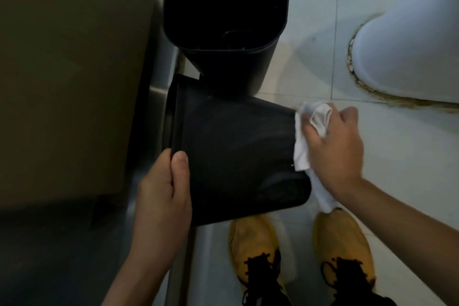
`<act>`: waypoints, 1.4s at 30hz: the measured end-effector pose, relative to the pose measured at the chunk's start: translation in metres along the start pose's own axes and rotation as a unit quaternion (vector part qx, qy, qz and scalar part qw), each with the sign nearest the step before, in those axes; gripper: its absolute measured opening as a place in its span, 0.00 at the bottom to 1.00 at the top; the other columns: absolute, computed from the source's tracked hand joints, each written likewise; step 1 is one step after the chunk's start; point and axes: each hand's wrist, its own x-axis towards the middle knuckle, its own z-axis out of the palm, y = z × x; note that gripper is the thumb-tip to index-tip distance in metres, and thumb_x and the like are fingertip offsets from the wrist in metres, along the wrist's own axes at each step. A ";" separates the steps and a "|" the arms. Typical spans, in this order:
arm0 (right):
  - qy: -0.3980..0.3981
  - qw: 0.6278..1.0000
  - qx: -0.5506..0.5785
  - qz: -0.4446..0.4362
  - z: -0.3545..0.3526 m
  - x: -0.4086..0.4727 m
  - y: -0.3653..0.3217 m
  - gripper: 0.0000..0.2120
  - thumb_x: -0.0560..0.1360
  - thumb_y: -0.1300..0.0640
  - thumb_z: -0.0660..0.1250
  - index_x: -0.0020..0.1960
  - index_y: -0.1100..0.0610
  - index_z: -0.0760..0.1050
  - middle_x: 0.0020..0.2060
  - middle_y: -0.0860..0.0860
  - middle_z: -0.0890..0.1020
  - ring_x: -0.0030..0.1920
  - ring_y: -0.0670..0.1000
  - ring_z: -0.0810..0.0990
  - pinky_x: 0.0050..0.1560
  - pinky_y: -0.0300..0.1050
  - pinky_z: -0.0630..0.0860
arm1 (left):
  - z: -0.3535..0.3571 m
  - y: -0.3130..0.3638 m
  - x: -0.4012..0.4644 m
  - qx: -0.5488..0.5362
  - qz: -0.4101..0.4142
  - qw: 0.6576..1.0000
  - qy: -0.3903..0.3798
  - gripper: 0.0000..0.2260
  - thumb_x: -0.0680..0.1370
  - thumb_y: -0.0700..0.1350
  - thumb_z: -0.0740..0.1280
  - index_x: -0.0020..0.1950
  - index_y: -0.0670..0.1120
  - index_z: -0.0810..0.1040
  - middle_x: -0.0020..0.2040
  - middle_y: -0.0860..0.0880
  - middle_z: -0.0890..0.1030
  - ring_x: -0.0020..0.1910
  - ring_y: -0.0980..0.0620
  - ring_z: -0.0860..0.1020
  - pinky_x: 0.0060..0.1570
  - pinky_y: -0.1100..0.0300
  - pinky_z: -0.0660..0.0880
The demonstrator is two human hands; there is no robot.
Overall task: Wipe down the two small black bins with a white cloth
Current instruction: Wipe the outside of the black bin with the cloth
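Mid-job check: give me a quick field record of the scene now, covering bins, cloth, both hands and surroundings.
held bin: small black bin tipped on its side, rim toward the left, base toward the right
left hand: left hand grips the held bin's rim, thumb on its outer wall
right hand: right hand holds the white cloth against the base end
second bin: black bin upright on the floor behind, open top, looks empty
floor: pale tiles
nearby: white toilet base at right; yellow shoes below

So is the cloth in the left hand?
No, the right hand holds the cloth against the tipped bin, while the left hand grips its rim.
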 end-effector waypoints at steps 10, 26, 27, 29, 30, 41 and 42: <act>-0.009 0.955 0.051 -0.293 0.014 -0.063 -0.117 0.21 0.74 0.44 0.67 0.63 0.53 0.80 0.48 0.60 0.77 0.43 0.58 0.76 0.40 0.55 0.76 | -0.002 -0.009 -0.003 0.021 0.004 1.000 0.005 0.14 0.83 0.47 0.55 0.40 0.46 0.72 0.31 0.46 0.75 0.27 0.53 0.72 0.25 0.55 0.67; 0.034 0.999 -0.040 0.009 -0.033 -0.026 0.019 0.13 0.78 0.49 0.67 0.57 0.57 0.76 0.48 0.52 0.67 0.38 0.53 0.74 0.36 0.42 0.70 | -0.001 0.006 -0.002 0.004 -0.020 1.000 -0.015 0.17 0.80 0.54 0.53 0.39 0.44 0.72 0.33 0.37 0.73 0.26 0.46 0.69 0.27 0.56 0.66; 0.035 0.999 -0.013 -0.020 -0.035 -0.033 0.006 0.14 0.78 0.48 0.66 0.58 0.57 0.76 0.48 0.50 0.66 0.37 0.50 0.72 0.35 0.39 0.69 | -0.001 0.005 -0.002 0.006 -0.020 1.000 -0.013 0.17 0.81 0.53 0.54 0.39 0.44 0.72 0.33 0.37 0.74 0.26 0.47 0.69 0.27 0.56 0.66; 0.010 0.993 0.033 -0.111 -0.035 -0.046 -0.032 0.18 0.76 0.47 0.66 0.63 0.53 0.77 0.50 0.51 0.68 0.40 0.48 0.71 0.36 0.36 0.70 | 0.000 0.003 -0.001 0.010 -0.019 1.000 -0.012 0.17 0.81 0.52 0.54 0.39 0.44 0.72 0.33 0.38 0.74 0.25 0.50 0.69 0.25 0.57 0.66; -0.006 0.986 0.038 -0.165 -0.031 -0.050 -0.049 0.20 0.75 0.47 0.65 0.65 0.52 0.78 0.51 0.53 0.70 0.42 0.49 0.72 0.37 0.38 0.72 | 0.000 0.002 -0.001 0.014 -0.013 1.000 -0.010 0.17 0.81 0.52 0.54 0.39 0.44 0.71 0.32 0.38 0.73 0.24 0.52 0.69 0.23 0.57 0.65; -0.001 0.987 -0.105 -0.117 -0.006 0.003 0.023 0.22 0.75 0.48 0.62 0.67 0.51 0.76 0.57 0.61 0.73 0.47 0.62 0.78 0.43 0.50 0.76 | -0.003 -0.002 -0.001 0.023 -0.012 1.000 -0.011 0.17 0.79 0.56 0.53 0.38 0.46 0.72 0.34 0.45 0.75 0.25 0.52 0.70 0.23 0.59 0.67; -0.009 0.990 -0.114 -0.083 -0.017 0.011 0.041 0.21 0.76 0.48 0.63 0.67 0.52 0.76 0.57 0.61 0.72 0.47 0.62 0.78 0.43 0.51 0.75 | -0.005 -0.002 -0.003 0.024 -0.021 0.999 -0.013 0.17 0.78 0.57 0.53 0.38 0.48 0.72 0.34 0.46 0.75 0.25 0.52 0.71 0.24 0.58 0.67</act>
